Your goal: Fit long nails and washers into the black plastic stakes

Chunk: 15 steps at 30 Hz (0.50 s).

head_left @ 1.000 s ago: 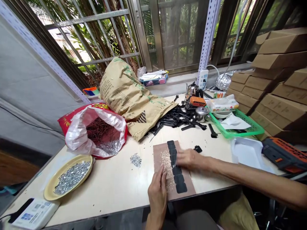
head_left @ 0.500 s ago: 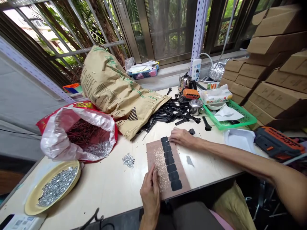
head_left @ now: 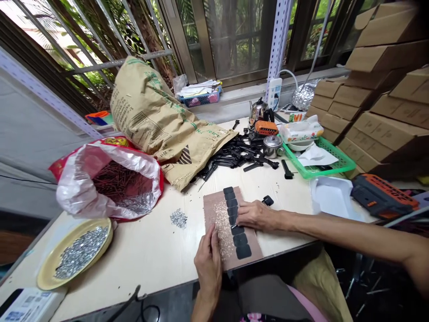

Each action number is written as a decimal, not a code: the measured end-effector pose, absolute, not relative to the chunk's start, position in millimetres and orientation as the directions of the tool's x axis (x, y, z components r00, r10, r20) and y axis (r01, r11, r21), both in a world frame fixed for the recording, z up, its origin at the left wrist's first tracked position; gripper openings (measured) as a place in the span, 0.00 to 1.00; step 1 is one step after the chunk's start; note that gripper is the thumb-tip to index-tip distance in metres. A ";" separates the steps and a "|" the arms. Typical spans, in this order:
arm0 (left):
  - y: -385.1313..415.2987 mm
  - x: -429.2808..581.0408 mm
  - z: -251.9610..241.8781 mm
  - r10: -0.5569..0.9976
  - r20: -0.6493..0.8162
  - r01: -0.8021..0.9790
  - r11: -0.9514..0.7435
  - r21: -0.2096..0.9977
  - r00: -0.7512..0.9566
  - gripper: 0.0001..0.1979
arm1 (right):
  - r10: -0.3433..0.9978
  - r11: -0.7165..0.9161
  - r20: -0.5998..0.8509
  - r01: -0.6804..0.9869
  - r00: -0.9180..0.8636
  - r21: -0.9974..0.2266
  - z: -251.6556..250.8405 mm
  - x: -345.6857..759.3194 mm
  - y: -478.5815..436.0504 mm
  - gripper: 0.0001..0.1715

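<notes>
A flat brown board (head_left: 252,239) lies at the table's front edge, with a column of black rounded-square pads (head_left: 243,252) and many pale specks (head_left: 221,223) on it. At the board's lower left edge, my left hand (head_left: 208,259) is closed, its thumb and fingers pressed against the edge. My right hand (head_left: 256,215) reaches in from the right, its fingertips pinched over the middle pads. A thin, light tip shows at those fingers; what it belongs to is mostly hidden. Left of the board is a little heap of small shiny metal pieces (head_left: 178,218).
A yellow dish (head_left: 109,239) of shiny pieces and a red-and-white bag (head_left: 73,197) of dark screws stand left. Behind are a paper sack (head_left: 147,116), piled black plastic parts (head_left: 234,154), a metal cup (head_left: 272,147) and a green basket (head_left: 335,169). Cardboard boxes (head_left: 372,138) are stacked right.
My right hand has moved down the column of pads, from its far end to the middle. My left hand stays at the board's edge. The whole view has shifted slightly.
</notes>
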<state>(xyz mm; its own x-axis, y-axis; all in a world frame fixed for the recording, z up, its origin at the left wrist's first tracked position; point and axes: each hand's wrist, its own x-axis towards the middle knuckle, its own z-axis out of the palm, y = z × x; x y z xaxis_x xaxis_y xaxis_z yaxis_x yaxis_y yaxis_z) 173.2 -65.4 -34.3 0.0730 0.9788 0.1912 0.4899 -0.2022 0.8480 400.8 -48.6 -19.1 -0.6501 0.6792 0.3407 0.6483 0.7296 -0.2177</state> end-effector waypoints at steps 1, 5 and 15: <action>-65.7 173.3 -34.4 0.976 0.204 0.489 -0.214 0.846 0.075 0.16 | 0.693 0.716 0.342 0.663 -0.635 -0.219 -20.4 399.4 -50.8 0.15; -66.3 174.0 -34.8 0.970 0.230 0.472 -0.240 0.848 0.081 0.15 | 0.741 0.666 0.315 0.710 -0.594 -0.227 -26.8 397.9 -56.2 0.15; -67.2 171.2 -36.5 0.960 0.257 0.506 -0.278 0.817 0.112 0.16 | 0.807 0.590 0.262 0.726 -0.529 -0.352 -6.1 395.6 -68.4 0.14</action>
